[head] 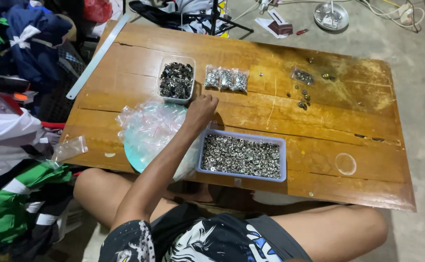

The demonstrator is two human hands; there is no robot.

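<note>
Left hand: my left hand (201, 109) reaches out over the low brown wooden table (319, 121), fingers curled together in a loose fist; I cannot tell whether anything is pinched inside.
Right hand: out of sight, so I cannot say how it is held.
Nearest container: the clear plastic tub of dark metal fasteners (176, 79) sits just beyond my knuckles, at about 11 o'clock from my hand.
Packed bags: three small clear bags of silvery metal rings (226, 80) lie in a row at 1 o'clock from my hand, just beside the tub.
Tray: the pale lilac rectangular tray filled with silvery metal rings (242, 155) rests near the table's front edge, at 4 o'clock from my hand, close by my forearm.
Empty bags: a heap of clear zip bags with red strips (149, 127) lies on a round pale green plate (134, 156) at 8 o'clock from my hand, touching my forearm's left side.
Loose pieces: scattered small metal parts (303, 95) and one small bag lie well apart at 3 o'clock.
Ruler: a long grey metal ruler (98, 55) runs along the table's left edge, at 10 o'clock.
</note>
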